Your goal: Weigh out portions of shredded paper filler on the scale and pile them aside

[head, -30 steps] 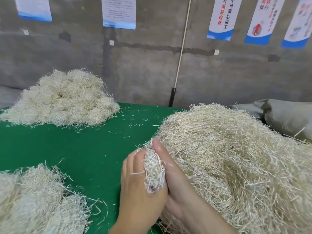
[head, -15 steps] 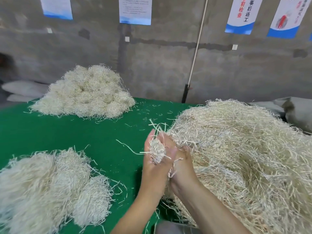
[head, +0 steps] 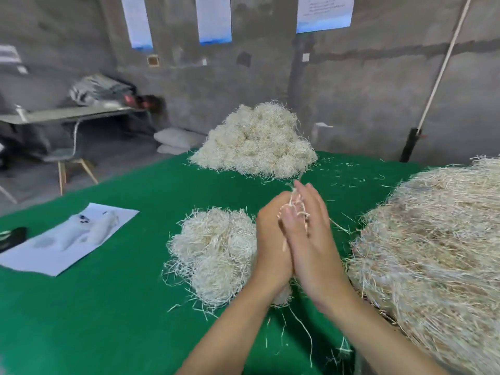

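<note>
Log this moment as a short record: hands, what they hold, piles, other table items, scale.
hands: left hand and right hand pressed together over green table
held: small wad of shreds between them
piles: far pile; near pile by the left hand; big loose heap at right
other: white sheet and dark object at left
scale: not in view

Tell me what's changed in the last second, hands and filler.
Both hands came away from the big heap, leftward, carrying a wad of filler. The left hand still cups it; the right hand presses flat against it, in front of the small pile. The heap, small pile and far pile lie as before; only the view swung left.
</note>
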A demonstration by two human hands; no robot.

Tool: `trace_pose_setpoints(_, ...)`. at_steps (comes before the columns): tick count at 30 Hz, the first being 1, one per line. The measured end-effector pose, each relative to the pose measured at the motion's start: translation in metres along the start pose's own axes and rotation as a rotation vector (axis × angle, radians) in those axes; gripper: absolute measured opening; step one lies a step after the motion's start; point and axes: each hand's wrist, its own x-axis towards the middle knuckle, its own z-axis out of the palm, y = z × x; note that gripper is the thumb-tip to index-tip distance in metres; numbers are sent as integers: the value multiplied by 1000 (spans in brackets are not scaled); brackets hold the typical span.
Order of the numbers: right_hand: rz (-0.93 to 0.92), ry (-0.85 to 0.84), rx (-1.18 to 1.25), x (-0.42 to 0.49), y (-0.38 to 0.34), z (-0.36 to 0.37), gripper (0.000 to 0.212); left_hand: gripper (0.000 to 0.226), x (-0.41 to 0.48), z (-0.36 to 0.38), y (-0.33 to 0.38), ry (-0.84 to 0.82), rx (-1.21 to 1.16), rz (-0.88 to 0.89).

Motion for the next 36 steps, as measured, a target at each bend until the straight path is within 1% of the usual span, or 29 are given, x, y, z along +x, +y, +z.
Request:
trace_pose_setpoints(1,-62,-21,-76,-3,4,7,51,19,2,-8,-1,22,-86,-64)
trace_pose_setpoints(2,-117,-17,-134,-5,9,13,48,15,4,-16,1,22,-215,-173)
trace_pose_setpoints(3,-160,16,-185,-6,14,19,48,16,7,-23,4,-21,-354,-293)
trace_pose_setpoints(4,-189,79,-213,-5,17,22,49,19,10,-30,5,-119,-494,-407)
trace_pose_setpoints(5,-189,147,-211,-1,20,25,49,21,12,-36,8,-217,-591,-465)
trace_pose_setpoints(6,-170,196,-209,3,22,27,50,24,14,-40,10,-271,-658,-492)
trace_pose_setpoints(7,-131,223,-213,8,23,28,50,27,15,-43,11,-295,-655,-480)
trace_pose_setpoints(8,-65,237,-198,16,23,30,51,34,15,-45,9,-298,-593,-461)
trace_pose_setpoints(9,41,273,-107,24,23,31,52,46,14,-46,7,-296,-422,-410)
trace_pose_setpoints(10,195,325,108,35,21,32,51,56,14,-47,4,-326,-174,-320)
trace_pose_setpoints(11,353,355,398,44,18,33,47,62,14,-48,1,-373,136,-191)
trace_pose_setpoints(12,475,350,658,51,15,36,40,64,16,-49,-2,-390,426,-33)
trace_pose_setpoints(13,580,310,841,55,13,38,35,65,20,-52,-7,-379,619,100)
trace_pose_setpoints(14,682,234,958,59,11,40,37,61,26,-57,-11,-338,683,176)
trace_pose_setpoints(15,763,135,1021,61,11,42,46,54,35,-63,-15,-282,709,239)
trace_pose_setpoints(16,813,16,1033,61,8,44,59,45,46,-68,-18,-220,742,293)
trace_pose_setpoints(18,821,-179,924,63,8,46,83,31,69,-76,-19,-102,856,366)
trace_pose_setpoints(19,797,-212,841,65,8,44,86,29,80,-79,-17,-47,893,406)
trace_pose_setpoints(20,774,-193,763,68,10,42,82,29,92,-82,-15,25,918,452)
trace_pose_setpoints(22,743,-51,593,70,16,35,68,33,113,-89,-7,184,957,541)
trace_pose_setpoints(23,737,10,529,71,19,29,63,36,121,-90,-6,227,984,564)
trace_pose_setpoints(24,734,45,507,72,23,22,60,41,127,-90,-9,218,1026,560)
trace_pose_setpoints(25,739,57,514,71,26,16,59,45,129,-87,-16,152,1077,530)
trace_pose_setpoints(28,768,59,513,62,33,3,58,59,110,-78,-53,-161,1231,358)
trace_pose_setpoints(29,769,59,509,60,35,0,58,60,102,-77,-69,-259,1302,271)
trace_pose_setpoints(31,772,67,500,56,38,-6,56,54,88,-82,-103,-506,1471,71)
trace_pose_setpoints(33,785,71,490,53,40,-13,54,52,76,-88,-130,-755,1515,-115)
trace_pose_setpoints(34,788,59,481,52,40,-17,53,50,72,-91,-136,-815,1490,-141)
trace_pose_setpoints(36,781,24,451,50,40,-25,50,46,71,-92,-138,-815,1431,-55)
